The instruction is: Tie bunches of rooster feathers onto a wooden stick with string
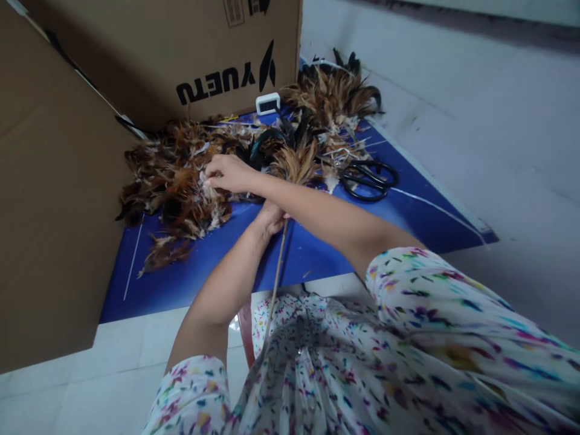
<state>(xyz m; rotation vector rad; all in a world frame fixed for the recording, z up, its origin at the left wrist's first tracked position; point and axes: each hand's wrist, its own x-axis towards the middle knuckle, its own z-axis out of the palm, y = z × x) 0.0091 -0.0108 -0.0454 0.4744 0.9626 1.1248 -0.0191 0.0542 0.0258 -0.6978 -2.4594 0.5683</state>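
My left hand [272,216] is closed around a thin stick [279,266], just below a bunch of tan and dark feathers [295,162] at its upper end, like a feather duster. The stick's lower end runs down against my patterned clothing. Crossing over my left wrist, my right hand [230,173] reaches to the left side. Its fingers are pinched at the white, fluffy bases of feathers in a loose brown pile [170,163]. Exactly how many feathers they grip is hidden.
Black-handled scissors [369,180] lie at the right on the blue tabletop [317,244], beside a white string [444,208]. Another feather bunch [333,93] rests behind, near a small white device [267,104]. Cardboard boxes [149,66] stand at the left and back; a wall [475,121] borders the right.
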